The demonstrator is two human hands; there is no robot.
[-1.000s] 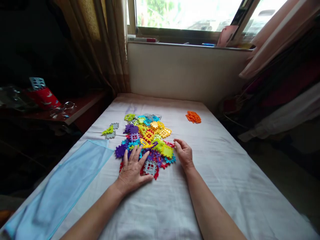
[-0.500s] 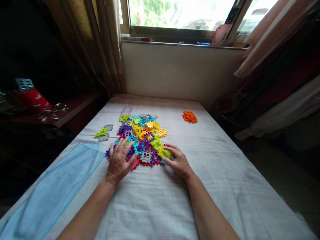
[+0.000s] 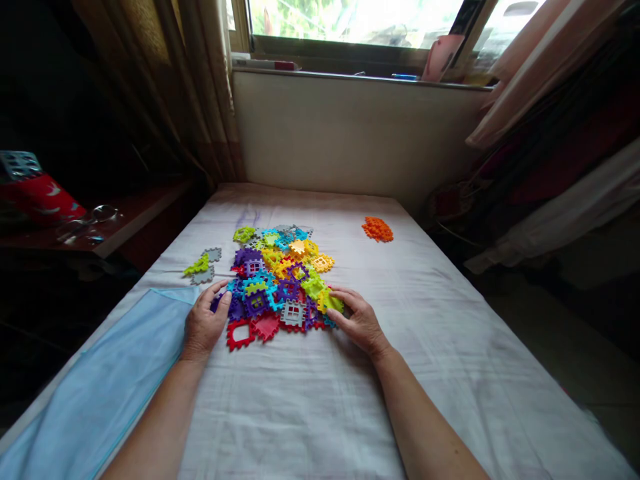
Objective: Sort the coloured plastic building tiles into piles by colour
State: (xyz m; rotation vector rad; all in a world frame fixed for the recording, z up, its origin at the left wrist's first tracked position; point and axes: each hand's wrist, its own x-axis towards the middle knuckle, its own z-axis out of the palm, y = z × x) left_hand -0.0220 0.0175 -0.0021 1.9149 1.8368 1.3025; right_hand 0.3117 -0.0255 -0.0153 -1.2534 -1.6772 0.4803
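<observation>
A heap of flat, notched interlocking toy tiles (image 3: 287,290) in many colours lies on the white-covered surface before me. My left hand (image 3: 206,321) rests at the heap's left edge, thumb and fingers apart beside a purple tile (image 3: 216,302). On the opposite edge, my right hand (image 3: 361,323) is open, its fingertips touching a lime-green tile (image 3: 334,301). A red frame tile (image 3: 233,339) and a solid red tile (image 3: 266,326) lie at the near side. Beside them is a grey window tile (image 3: 293,313).
Orange tiles (image 3: 377,229) form a separate pile at the far right. A few green and grey tiles (image 3: 199,265) lie left of the heap. Light blue cloth (image 3: 120,367) covers the left side. Glasses (image 3: 104,213) and a red container (image 3: 43,199) stand on a side table.
My left hand has moved left off the heap's top to its edge, uncovering purple, green and red tiles. My right hand stays nearly in place. The view has shifted slightly.
</observation>
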